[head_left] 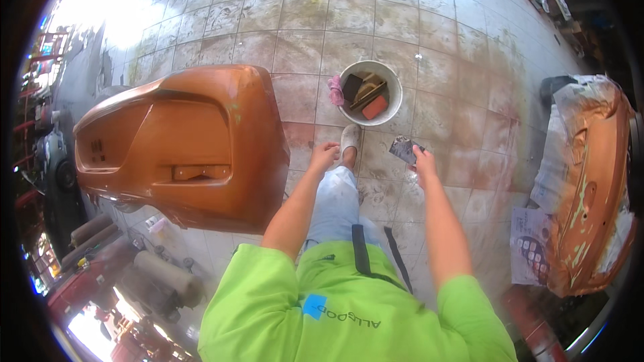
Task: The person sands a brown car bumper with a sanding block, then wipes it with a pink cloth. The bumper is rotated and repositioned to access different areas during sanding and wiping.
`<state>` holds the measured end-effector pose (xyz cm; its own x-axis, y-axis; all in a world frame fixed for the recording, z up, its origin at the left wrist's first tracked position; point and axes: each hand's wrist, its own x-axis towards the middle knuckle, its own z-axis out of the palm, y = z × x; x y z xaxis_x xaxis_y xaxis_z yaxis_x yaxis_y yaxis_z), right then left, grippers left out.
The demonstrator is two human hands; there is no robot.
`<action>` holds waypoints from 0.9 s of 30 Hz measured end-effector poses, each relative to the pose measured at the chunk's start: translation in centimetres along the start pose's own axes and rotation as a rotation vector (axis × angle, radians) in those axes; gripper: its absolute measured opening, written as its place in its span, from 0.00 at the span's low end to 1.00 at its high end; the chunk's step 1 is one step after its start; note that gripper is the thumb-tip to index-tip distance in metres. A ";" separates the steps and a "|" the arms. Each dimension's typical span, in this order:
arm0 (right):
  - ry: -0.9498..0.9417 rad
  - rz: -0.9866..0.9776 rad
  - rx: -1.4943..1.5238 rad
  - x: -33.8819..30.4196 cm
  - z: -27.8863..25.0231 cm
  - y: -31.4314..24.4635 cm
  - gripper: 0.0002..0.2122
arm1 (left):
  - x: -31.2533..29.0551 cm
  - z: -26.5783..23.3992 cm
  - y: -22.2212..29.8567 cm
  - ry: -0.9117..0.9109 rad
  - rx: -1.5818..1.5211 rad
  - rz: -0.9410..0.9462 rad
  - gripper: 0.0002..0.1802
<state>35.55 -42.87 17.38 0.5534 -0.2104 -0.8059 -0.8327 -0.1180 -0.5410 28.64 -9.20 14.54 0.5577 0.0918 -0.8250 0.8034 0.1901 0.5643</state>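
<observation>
We hold a dark sheet [404, 150] in our right hand [422, 159], gripped at its near edge between thumb and fingers, out over the floor [456, 87] and well apart from the orange bumper [251, 110]. Our left hand [325, 155] has its fingers curled, between sheet and bumper; we cannot tell whether it pinches anything.

Judging by the surfaces alone, we take the work to be partway: the bumper looks mostly even in colour, with small pale marks near its upper right corner, while pale green patches break the orange of the panel [590, 191] at far right. We cannot judge what is left beyond those marks.

The sheet's underside is hidden, and its material is hard to make out. In the bucket [394, 87], a black block [351, 87] and a red block [375, 108] show, but whatever lies beneath is covered. The bumper's underside is out of sight, and the lower left blurs into glare.
</observation>
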 end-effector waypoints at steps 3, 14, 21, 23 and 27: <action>-0.053 0.197 0.032 0.1 5.0 -4.1 0.21 | 12.1 1.0 -2.6 0.147 0.055 0.004 0.20; -0.039 0.268 -0.620 0.3 -7.6 5.8 0.19 | 36.2 1.9 3.8 0.440 0.666 0.152 0.35; 0.099 0.215 -0.881 -4.5 -14.8 6.0 0.19 | 25.3 5.3 12.1 0.484 0.469 0.182 0.17; 0.071 0.093 -0.797 -3.4 -13.5 2.5 0.20 | 23.9 6.0 10.2 0.511 0.321 0.334 0.20; -0.050 -0.136 -0.775 -1.4 -7.2 -5.4 0.26 | 13.7 8.5 15.4 0.598 0.571 0.454 0.24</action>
<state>39.09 -48.94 23.16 0.6363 -0.1034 -0.7645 -0.5230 -0.7863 -0.3289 50.48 -13.33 12.23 0.7704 0.5559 -0.3124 0.6043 -0.4803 0.6358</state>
